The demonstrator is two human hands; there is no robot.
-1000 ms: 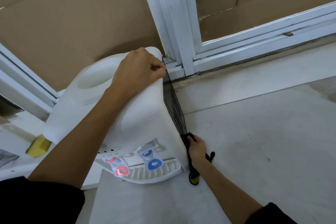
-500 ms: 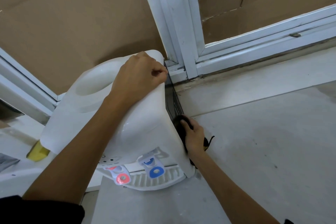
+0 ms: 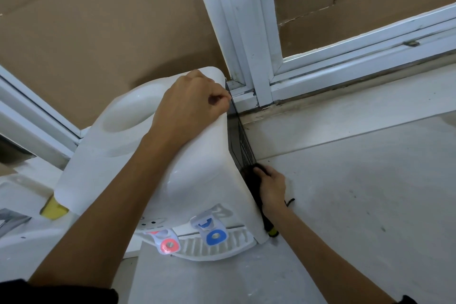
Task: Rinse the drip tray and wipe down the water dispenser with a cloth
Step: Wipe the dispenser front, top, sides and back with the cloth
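A white table-top water dispenser (image 3: 197, 180) stands on a pale counter, seen from above. Its red tap (image 3: 167, 245) and blue tap (image 3: 216, 237) hang over the ribbed white drip tray (image 3: 222, 247) at its front. My left hand (image 3: 190, 106) grips the dispenser's top rear corner. My right hand (image 3: 271, 187) presses a black cloth (image 3: 253, 177) against the dispenser's dark right side panel (image 3: 243, 145), low down. A yellow-tipped end of the cloth (image 3: 272, 232) hangs near the base.
The pale counter (image 3: 345, 205) stretches to the right. A white window frame (image 3: 237, 32) backed by brown cardboard (image 3: 98, 20) rises just behind the dispenser. A yellow sponge (image 3: 53, 210) lies at the dispenser's left.
My right hand slid the cloth up the side panel, then back down a little. My left hand keeps its grip on the top corner.
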